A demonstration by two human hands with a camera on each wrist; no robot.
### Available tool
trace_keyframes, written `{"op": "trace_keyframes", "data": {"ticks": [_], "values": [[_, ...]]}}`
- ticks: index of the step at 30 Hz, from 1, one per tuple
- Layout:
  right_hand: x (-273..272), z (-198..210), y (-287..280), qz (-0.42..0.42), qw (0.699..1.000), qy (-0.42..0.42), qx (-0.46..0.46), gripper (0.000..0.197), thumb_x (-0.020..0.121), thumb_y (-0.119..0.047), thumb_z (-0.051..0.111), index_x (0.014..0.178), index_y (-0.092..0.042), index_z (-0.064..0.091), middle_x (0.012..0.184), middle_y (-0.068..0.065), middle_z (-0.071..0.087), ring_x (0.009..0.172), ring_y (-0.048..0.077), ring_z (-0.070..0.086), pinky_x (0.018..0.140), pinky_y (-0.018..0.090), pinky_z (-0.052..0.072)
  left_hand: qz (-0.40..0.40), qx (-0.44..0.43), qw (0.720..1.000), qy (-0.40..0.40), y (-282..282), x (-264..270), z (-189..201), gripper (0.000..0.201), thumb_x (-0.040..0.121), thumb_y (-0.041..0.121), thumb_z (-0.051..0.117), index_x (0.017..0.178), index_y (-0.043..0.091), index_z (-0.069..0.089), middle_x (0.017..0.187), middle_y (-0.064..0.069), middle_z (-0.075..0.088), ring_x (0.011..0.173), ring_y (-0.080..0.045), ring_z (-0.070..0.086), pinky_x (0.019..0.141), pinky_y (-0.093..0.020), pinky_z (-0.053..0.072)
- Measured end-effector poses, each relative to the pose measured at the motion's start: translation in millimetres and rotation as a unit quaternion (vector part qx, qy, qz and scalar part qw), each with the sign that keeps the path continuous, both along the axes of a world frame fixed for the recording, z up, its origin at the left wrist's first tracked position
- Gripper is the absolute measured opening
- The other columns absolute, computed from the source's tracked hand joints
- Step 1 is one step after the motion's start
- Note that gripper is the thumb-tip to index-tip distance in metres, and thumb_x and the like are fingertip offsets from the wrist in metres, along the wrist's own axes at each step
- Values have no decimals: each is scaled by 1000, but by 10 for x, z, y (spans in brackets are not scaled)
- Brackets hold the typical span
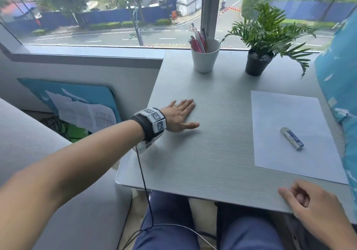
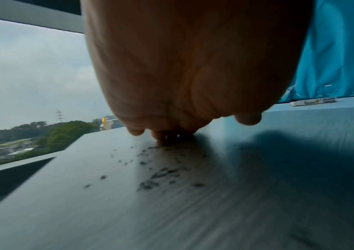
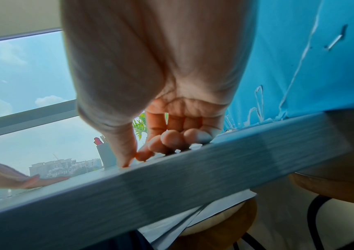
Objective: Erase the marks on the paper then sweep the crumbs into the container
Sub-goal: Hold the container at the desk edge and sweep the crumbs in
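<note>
A white paper (image 1: 286, 118) lies at the table's right side and looks blank. On the sheet rests a white eraser (image 1: 292, 138) in a blue sleeve, also seen as the eraser (image 2: 314, 101) in the left wrist view. My left hand (image 1: 185, 114) lies flat on the grey table (image 1: 212, 153), fingers straight. Dark crumbs (image 2: 161, 172) are scattered on the table under that left hand (image 2: 193, 125), by its fingertips. My right hand (image 1: 295, 193) sits at the table's front edge, fingers loosely curled, holding nothing. In its wrist view the right hand (image 3: 135, 159) touches the tabletop with its fingertips.
A white cup (image 1: 205, 56) with pink pens stands at the back of the table by the window. Right of it is a potted plant (image 1: 258, 62). A blue cloth (image 1: 340, 87) hangs along the right edge. A cable (image 1: 144, 182) runs down from my left wristband.
</note>
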State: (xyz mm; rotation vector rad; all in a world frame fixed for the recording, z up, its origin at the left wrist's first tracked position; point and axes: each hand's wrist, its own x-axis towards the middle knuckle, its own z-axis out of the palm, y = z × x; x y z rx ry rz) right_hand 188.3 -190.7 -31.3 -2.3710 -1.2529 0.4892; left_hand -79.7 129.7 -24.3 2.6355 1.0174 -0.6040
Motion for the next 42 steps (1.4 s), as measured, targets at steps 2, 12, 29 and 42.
{"op": "trace_keyframes", "data": {"ticks": [2,12,29,42], "values": [[13,21,-6,8,1000,7,5,34,74,-32,81,56,-19,56,48,-5,52,52,20,55,54,32,45,46,26,998,27,-56,-171,25,97,91,77,17,158,13,-12,165,-4,-19,152,-17,-13,122,-47,-11],[38,-28,-96,38,999,7,28,33,72,-27,83,56,-19,55,52,-3,54,53,16,54,53,33,43,72,67,995,-21,-131,131,210,97,93,75,23,159,10,-4,166,-6,-12,153,-20,-10,122,-49,-11],[36,-85,-153,31,998,19,57,31,72,-24,84,59,-19,56,56,-5,57,57,20,57,58,35,48,-51,89,993,-56,-652,-998,229,86,93,74,11,159,22,-7,166,3,-14,150,-14,-21,121,-49,-15],[24,-133,-140,21,999,3,47,30,71,-24,84,59,-20,56,56,-2,55,69,13,53,58,29,41,-263,136,955,12,-267,-1297,69,82,96,71,18,159,25,-9,166,7,-11,152,-21,-19,121,-56,-7]]}}
